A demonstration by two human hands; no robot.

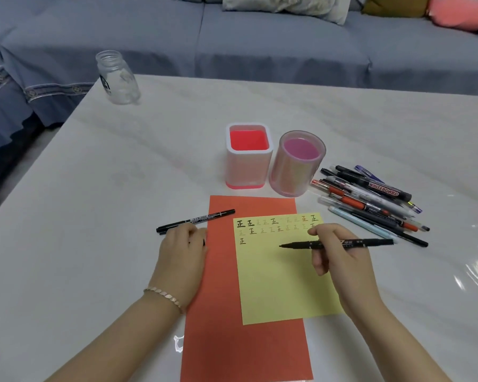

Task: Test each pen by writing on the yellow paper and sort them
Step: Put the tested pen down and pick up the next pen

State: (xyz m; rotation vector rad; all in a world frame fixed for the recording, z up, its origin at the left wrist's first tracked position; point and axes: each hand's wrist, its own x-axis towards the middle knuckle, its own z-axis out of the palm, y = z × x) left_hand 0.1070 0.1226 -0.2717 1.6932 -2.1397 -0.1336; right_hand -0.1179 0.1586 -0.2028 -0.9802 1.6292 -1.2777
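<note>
- The right hand point(340, 252) pinched a thin black marker pen point(370, 242), with thumb and fingers curled round its middle
- The pen lay nearly flat, its tip pointing left over the sheet of yellow paper point(282, 285), to the right of the one dark mark in the third row
- The yellow paper lay on a long orange paper point(232, 340) on the white table point(122, 175)
- The left hand point(181, 252) rested knuckles up on the orange paper's left edge, fingers bent; a small dark bit showed by them, and I could not tell if it held anything
- A second black pen point(196, 220) lay slanted just above that hand
- A pile of pens point(370, 199) lay on the right, beside a round pink see-through cup point(295, 172) and a square pink and white cup point(247, 166)
</note>
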